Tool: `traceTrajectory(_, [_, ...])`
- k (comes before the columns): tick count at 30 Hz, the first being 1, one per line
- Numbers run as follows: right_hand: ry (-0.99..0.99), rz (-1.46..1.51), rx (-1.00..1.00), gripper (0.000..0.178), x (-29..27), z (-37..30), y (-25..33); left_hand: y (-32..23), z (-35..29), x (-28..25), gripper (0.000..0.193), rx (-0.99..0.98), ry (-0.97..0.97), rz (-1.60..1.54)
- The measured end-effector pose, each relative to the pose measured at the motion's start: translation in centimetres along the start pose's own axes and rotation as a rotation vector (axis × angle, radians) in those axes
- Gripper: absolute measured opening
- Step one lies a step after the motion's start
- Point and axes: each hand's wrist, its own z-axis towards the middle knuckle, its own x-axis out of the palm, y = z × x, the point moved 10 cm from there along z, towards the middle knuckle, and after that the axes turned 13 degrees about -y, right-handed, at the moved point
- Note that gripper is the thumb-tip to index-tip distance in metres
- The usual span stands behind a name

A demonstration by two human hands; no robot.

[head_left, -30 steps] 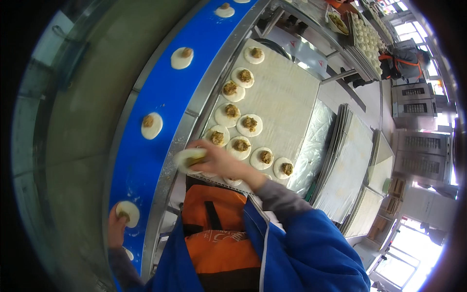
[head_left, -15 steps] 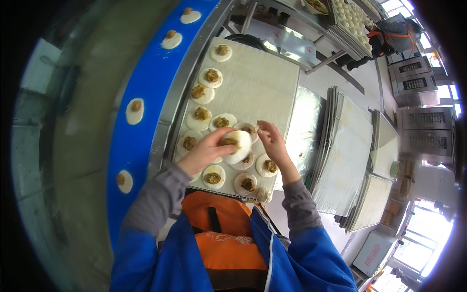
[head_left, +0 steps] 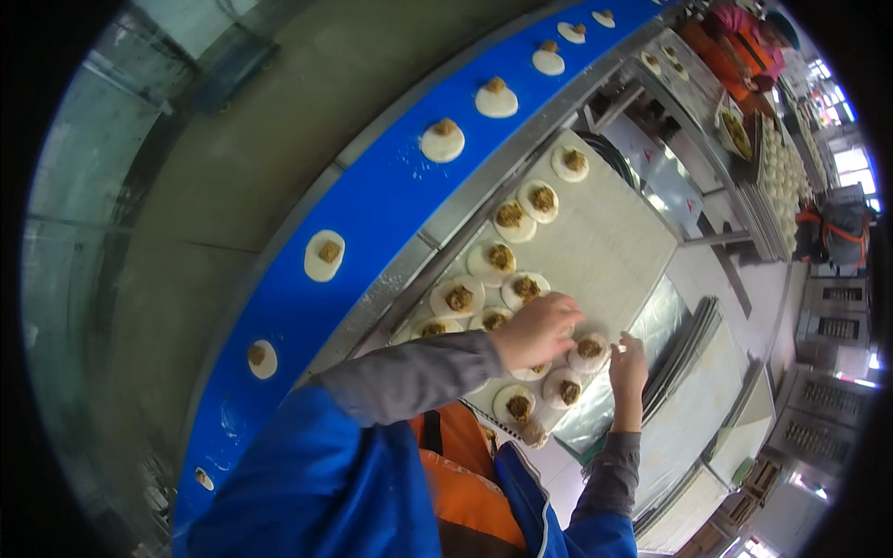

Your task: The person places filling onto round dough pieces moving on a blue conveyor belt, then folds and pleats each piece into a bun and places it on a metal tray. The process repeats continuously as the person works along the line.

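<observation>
As I look down through the head camera, the left hand (head_left: pixel 539 332) hangs over the tray (head_left: pixel 614 223) toward its right edge, its fingers blurred, loosely curled and a little parted; I see no dough in them. The right hand (head_left: pixel 629 372) is by that same edge, finger and thumb raised and slightly apart, with nothing visible between them. One filled dough round (head_left: pixel 589 353) lies on the tray between the hands, near the right edge. Other filled rounds (head_left: pixel 491 262) line the edge beside the blue belt (head_left: pixel 372 232) and crowd toward the near corner, where a small dough lump (head_left: pixel 534 433) sits. I judge the step in hand to be setting rounds out on the tray, though the blur hides whether I'm touching this one. The next move, I think, calls for lifting both hands clear, then reaching left for a belt round (head_left: pixel 325 256).
</observation>
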Motion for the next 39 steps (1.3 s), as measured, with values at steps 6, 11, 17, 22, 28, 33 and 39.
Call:
traceTrajectory(6, [0.151, 0.664, -0.300, 0.036, 3.8, 9.0, 20.6, 13.4, 3.1, -25.1, 0.037, -0.356, -0.627, 0.426])
traceTrajectory(11, [-0.103, 0.495, -0.725, 0.054, 8.1, 16.6, 39.7, 17.5, 2.5, -28.3, 0.038, -0.357, -0.483, 0.776])
traceTrajectory(17, [0.043, 0.018, -1.058, 0.047, 16.5, 16.5, 50.3, 19.1, -2.4, -30.5, 0.033, -0.282, -0.361, 0.701])
traceTrajectory(22, [0.493, 0.241, -0.705, 0.042, 18.4, 15.1, 49.4, 19.0, -10.5, -33.1, 0.029, -0.660, -0.385, 0.223])
traceTrajectory(28, [0.186, 0.245, -0.881, 0.059, 16.6, 8.4, 50.5, 17.2, -15.8, -35.4, 0.040, -0.473, -0.217, 0.609])
traceTrajectory(33, [0.701, 0.021, -0.546, 0.070, 22.4, 4.0, 50.5, 21.2, -23.4, -37.9, 0.063, -1.080, -0.138, 0.250])
traceTrajectory(39, [0.641, 0.613, -0.720, 0.046, 15.8, -4.4, 50.8, 13.3, -24.2, -37.4, 0.052, -0.544, 0.178, 0.634])
